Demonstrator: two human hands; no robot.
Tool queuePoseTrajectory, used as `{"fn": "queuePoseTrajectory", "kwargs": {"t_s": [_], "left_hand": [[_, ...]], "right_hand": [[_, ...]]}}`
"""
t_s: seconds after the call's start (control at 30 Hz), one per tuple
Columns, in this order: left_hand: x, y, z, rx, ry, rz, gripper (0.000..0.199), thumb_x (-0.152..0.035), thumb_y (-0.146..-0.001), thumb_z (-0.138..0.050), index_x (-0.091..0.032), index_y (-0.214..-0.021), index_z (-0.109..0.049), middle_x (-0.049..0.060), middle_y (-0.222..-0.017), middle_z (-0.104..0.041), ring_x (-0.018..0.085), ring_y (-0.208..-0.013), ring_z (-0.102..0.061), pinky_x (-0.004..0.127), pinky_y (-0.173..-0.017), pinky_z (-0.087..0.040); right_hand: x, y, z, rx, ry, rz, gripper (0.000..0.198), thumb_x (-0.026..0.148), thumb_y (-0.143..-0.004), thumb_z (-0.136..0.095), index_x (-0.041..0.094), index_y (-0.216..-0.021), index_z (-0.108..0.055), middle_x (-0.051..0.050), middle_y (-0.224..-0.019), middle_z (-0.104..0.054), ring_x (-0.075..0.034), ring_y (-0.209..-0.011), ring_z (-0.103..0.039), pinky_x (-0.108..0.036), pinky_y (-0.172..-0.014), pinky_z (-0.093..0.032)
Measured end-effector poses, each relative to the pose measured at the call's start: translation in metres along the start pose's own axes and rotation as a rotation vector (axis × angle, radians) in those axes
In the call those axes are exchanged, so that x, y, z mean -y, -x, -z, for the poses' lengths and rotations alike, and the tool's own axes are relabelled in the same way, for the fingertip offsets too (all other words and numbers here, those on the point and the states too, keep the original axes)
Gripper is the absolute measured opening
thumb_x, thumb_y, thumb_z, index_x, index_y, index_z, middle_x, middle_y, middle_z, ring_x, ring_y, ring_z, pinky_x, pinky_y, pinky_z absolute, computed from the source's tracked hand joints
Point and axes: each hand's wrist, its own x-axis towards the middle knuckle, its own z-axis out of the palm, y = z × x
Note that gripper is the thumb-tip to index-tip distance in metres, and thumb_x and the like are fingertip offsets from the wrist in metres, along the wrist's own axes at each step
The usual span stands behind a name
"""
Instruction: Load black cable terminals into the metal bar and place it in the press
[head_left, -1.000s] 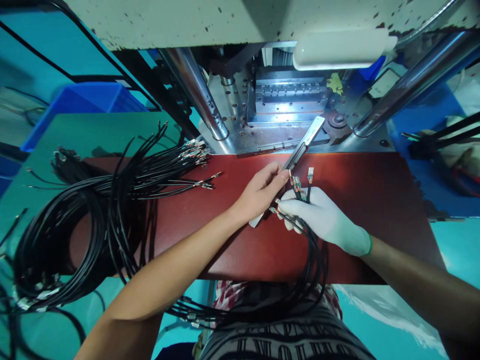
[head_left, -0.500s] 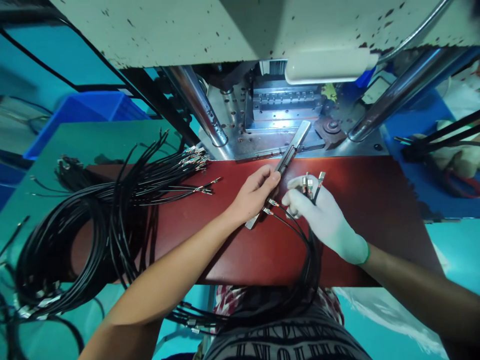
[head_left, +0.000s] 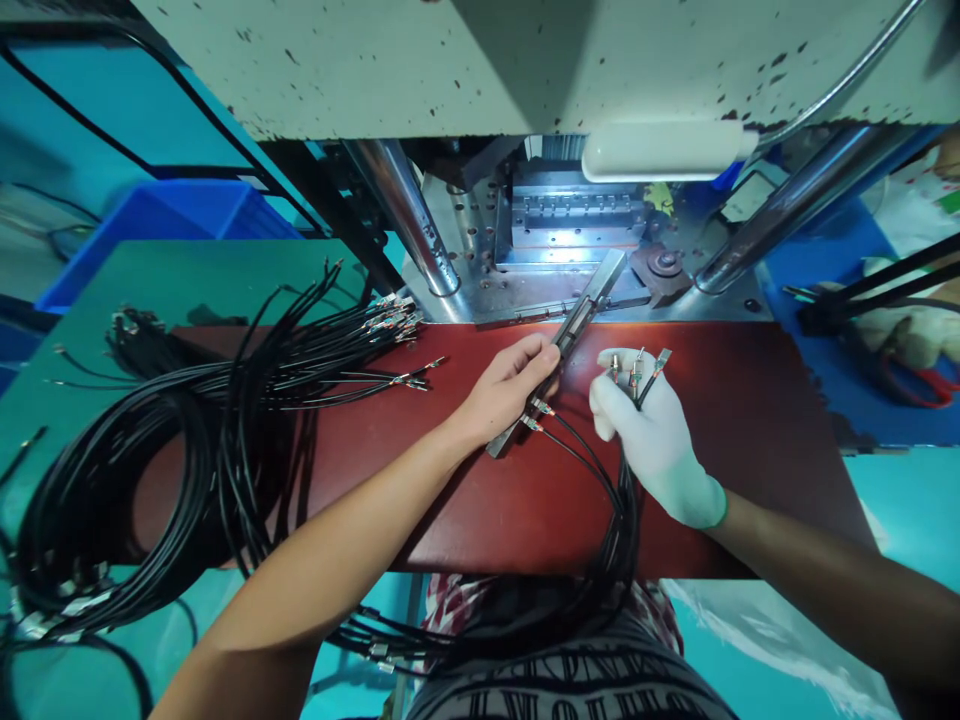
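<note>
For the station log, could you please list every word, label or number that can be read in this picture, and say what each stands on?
No text can be read with certainty.
Shirt: large dark letters along the bottom edge, upside down and cut off; not legible.
Yellow tag inside the machine: too small and blurred to read.
Pale label beside it: blurred, unreadable.
The metal bar in the left hand and the cables in the gloved right hand bear no visible marking.
</note>
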Motion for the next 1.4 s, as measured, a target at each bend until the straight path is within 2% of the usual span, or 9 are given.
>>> {"fn": "queuePoseTrajectory", "kwargs": {"t_s": [0.13,0.33,0.57,0.8,0.9,1.1,1.17,1.27,1.4], "left_hand": [[0.001,0.0,0.0,0.014,0.022,-0.003,0.04,-0.052,-0.09,-0.053,-0.017,-0.074,-0.043,-0.006,-0.059,-0.047,0.004,-0.048,-0.04,0.018,-0.047,-0.033],[0.0,0.001,0.001,0.003,0.006,0.008,0.041,-0.054,-0.09,-0.053,-0.017,-0.075,-0.044,-0.005,-0.061,-0.048,0.005,-0.049,-0.04,0.019,-0.048,-0.033],[-0.002,0.0,0.0,0.007,-0.001,0.001,0.04,-0.054,-0.09,-0.053,-0.017,-0.075,-0.047,-0.004,-0.063,-0.049,0.006,-0.052,-0.041,0.019,-0.05,-0.035],[0.001,-0.001,0.001,0.027,-0.043,-0.008,0.041,-0.054,-0.089,-0.053,-0.016,-0.076,-0.049,-0.002,-0.068,-0.045,0.008,-0.059,-0.042,0.021,-0.053,-0.032],[0.0,0.001,-0.003,0.028,-0.105,-0.039,0.04,-0.053,-0.091,-0.05,-0.017,-0.075,-0.046,-0.003,-0.068,-0.042,0.009,-0.061,-0.04,0.022,-0.056,-0.031],[-0.004,0.007,-0.014,-0.057,-0.486,-0.128,0.029,-0.044,-0.095,-0.048,-0.018,-0.083,-0.045,-0.004,-0.069,-0.043,0.01,-0.063,-0.04,0.024,-0.06,-0.031],[-0.003,0.006,-0.013,-0.062,-0.393,-0.123,0.031,-0.046,-0.094,-0.048,-0.018,-0.081,-0.044,-0.004,-0.068,-0.043,0.009,-0.063,-0.041,0.023,-0.059,-0.032],[0.0,0.002,-0.008,-0.075,-0.22,-0.077,0.037,-0.05,-0.092,-0.05,-0.018,-0.076,-0.042,-0.004,-0.065,-0.042,0.008,-0.059,-0.039,0.022,-0.055,-0.032],[0.001,0.0,-0.003,-0.056,-0.148,-0.032,0.041,-0.054,-0.09,-0.053,-0.018,-0.075,-0.042,-0.005,-0.063,-0.043,0.007,-0.055,-0.038,0.021,-0.052,-0.031]], "right_hand": [[0.006,-0.002,0.005,0.127,-0.086,0.062,0.014,0.029,-0.087,-0.054,0.018,-0.095,-0.056,0.004,-0.065,-0.053,-0.01,-0.058,-0.049,-0.026,-0.062,-0.044],[0.013,-0.008,0.015,0.26,0.063,-0.085,0.04,0.032,-0.078,-0.071,0.015,-0.113,-0.06,0.002,-0.069,-0.065,-0.014,-0.064,-0.062,-0.029,-0.068,-0.051],[0.012,-0.009,0.011,0.278,0.088,-0.094,0.022,0.036,-0.082,-0.069,0.015,-0.084,-0.069,-0.001,-0.066,-0.067,-0.014,-0.06,-0.061,-0.027,-0.063,-0.049],[0.018,-0.01,0.007,0.451,0.249,0.032,0.037,0.035,-0.092,-0.057,0.016,-0.06,-0.055,0.003,-0.06,-0.057,-0.01,-0.06,-0.053,-0.025,-0.064,-0.04],[0.017,-0.01,0.006,0.437,0.244,0.017,0.035,0.035,-0.091,-0.057,0.016,-0.061,-0.054,0.003,-0.059,-0.055,-0.01,-0.058,-0.05,-0.025,-0.06,-0.038],[0.015,-0.007,0.004,0.363,0.24,0.024,0.028,0.019,-0.088,-0.053,0.017,-0.06,-0.052,0.003,-0.059,-0.057,-0.009,-0.058,-0.051,-0.024,-0.057,-0.037],[0.012,-0.005,0.002,0.351,0.208,0.019,0.028,0.027,-0.091,-0.054,0.016,-0.066,-0.055,0.002,-0.063,-0.058,-0.01,-0.062,-0.054,-0.023,-0.061,-0.041],[0.005,-0.002,0.0,0.205,0.022,0.008,0.026,0.042,-0.095,-0.05,0.017,-0.087,-0.056,0.0,-0.077,-0.061,-0.011,-0.068,-0.058,-0.025,-0.066,-0.048],[0.002,-0.002,0.002,0.099,-0.031,0.031,0.027,0.043,-0.095,-0.05,0.017,-0.096,-0.059,-0.002,-0.082,-0.062,-0.011,-0.07,-0.059,-0.025,-0.067,-0.05]]}}
